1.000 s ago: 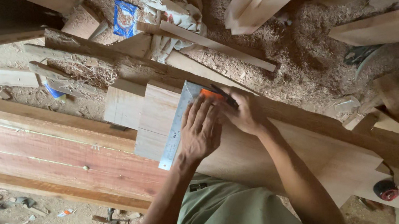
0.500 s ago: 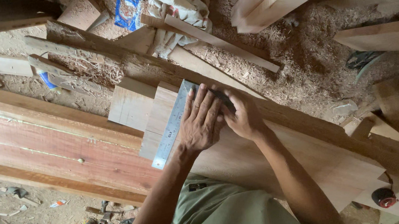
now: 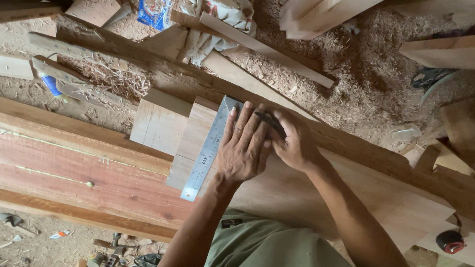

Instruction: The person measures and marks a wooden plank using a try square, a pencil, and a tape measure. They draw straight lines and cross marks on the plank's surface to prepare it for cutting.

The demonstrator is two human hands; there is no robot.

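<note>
Two hands work close together on the wide pale wooden plank (image 3: 319, 196) lying across the worktop, w/ the long flat steel ruler blade (image 3: 206, 153) as the landmark for all else. Left hand (image 3: 244, 148) lies flat on the ruler's far end, fingers (image 3: 247, 127) spread apart and pressing down, pinning the blade to the wood; nothing gripped, just held by pressure. Right hand (image 3: 295, 144) sits just right of the ruler, touching the left hand, fingers curled together and clamped on a dark slim pencil-like marker (image 3: 270, 123), tip pointing at the ruler's edge; exact tip contact is hidden by the knuckles. Two short pale wood blocks (image 3: 172, 127) lie under and just left of the ruler. Further left of the ruler runs a reddish-brown long board (image 3: 65, 168) w/ pale stripes. Beyond the ruler, on the sawdust-covered floor (image 3: 357, 68), lie offcuts, a crumpled cloth (image 3: 211, 2) and a blue plastic packet (image 3: 153, 4). Well right of the ruler, at the plank's near corner, a small round black-and-red tape measure (image 3: 449, 241). Step in hand looks like marking a line along the ruler edge. Next move, I judge, calls for steady downward pressure from the left hand so the blade can't slip, and the marker kept tight against the edge.
</note>
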